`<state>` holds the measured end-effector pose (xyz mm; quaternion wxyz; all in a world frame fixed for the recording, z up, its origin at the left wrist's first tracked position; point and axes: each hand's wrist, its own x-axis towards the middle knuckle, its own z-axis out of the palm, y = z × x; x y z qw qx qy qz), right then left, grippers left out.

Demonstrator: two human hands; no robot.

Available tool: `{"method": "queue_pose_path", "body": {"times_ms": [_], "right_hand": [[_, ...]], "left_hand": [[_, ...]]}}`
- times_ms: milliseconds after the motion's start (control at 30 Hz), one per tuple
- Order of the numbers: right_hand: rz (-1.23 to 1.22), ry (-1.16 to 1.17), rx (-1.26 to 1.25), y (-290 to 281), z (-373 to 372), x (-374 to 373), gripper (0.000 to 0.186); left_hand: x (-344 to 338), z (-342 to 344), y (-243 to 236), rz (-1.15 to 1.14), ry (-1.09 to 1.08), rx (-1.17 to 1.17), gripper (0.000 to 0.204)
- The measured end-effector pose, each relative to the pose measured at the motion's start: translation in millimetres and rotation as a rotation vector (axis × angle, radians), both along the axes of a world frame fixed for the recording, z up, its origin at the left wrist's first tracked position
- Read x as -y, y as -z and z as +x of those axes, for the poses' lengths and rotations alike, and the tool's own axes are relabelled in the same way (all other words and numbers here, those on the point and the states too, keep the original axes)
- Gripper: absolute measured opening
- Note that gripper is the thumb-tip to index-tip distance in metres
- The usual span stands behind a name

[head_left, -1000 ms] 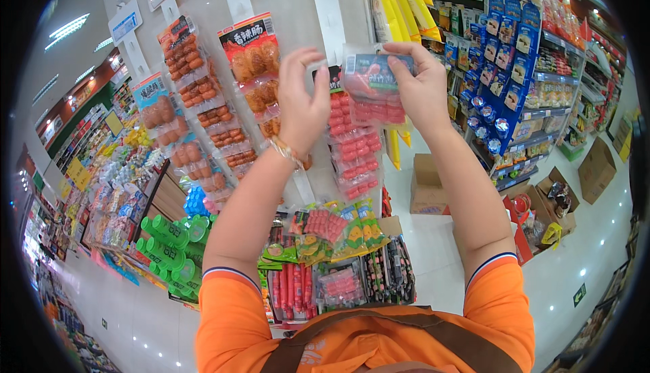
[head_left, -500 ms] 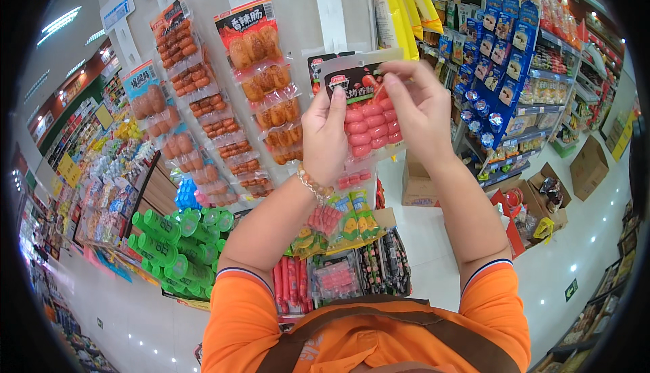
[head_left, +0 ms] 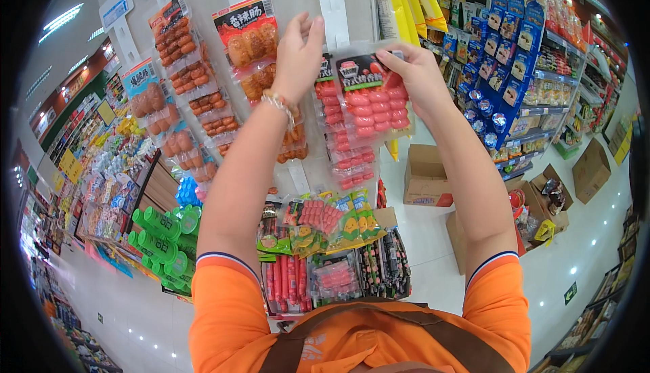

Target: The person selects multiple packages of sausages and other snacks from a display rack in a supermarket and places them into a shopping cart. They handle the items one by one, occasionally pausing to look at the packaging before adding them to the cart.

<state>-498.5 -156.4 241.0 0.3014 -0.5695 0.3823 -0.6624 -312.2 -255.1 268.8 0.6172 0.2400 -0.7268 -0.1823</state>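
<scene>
My right hand [head_left: 421, 78] pinches the upper right corner of a clear pack of pink sausages [head_left: 372, 112] with a black label. The pack hangs upright in front of other pink sausage packs [head_left: 352, 163], which line a white hanging strip [head_left: 330, 7] and are partly hidden by it. My left hand [head_left: 299, 58] is raised to the left of that strip, holding nothing, with its fingers stretched upward. It covers part of a neighbouring column of brown sausage packs [head_left: 252, 48]; whether it touches the strip or packs, I cannot tell.
More sausage packs [head_left: 179, 41] hang at the left. Below are a box of red sausage sticks [head_left: 291, 281] and green-lidded containers [head_left: 159, 237]. Yellow bags [head_left: 399, 7] hang at the top; a blue display [head_left: 504, 61] stands right. Cardboard boxes [head_left: 425, 177] sit on the floor.
My left hand has left the pink sausage pack and moved up and left. My right hand keeps hold of the pack, which has shifted slightly right and down.
</scene>
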Motion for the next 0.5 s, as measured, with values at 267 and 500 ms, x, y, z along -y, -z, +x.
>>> {"method": "queue_pose_path", "body": {"times_ms": [267,500], "right_hand": [[0.022,0.082,-0.067,-26,20,33,0.02],[-0.074,0.309,-0.32,-28,19,46,0.027]], "left_hand": [[9,3,-29,0.527,0.279,0.213,0.085],[5,3,-27,0.584,0.407,0.151,0.078]]}}
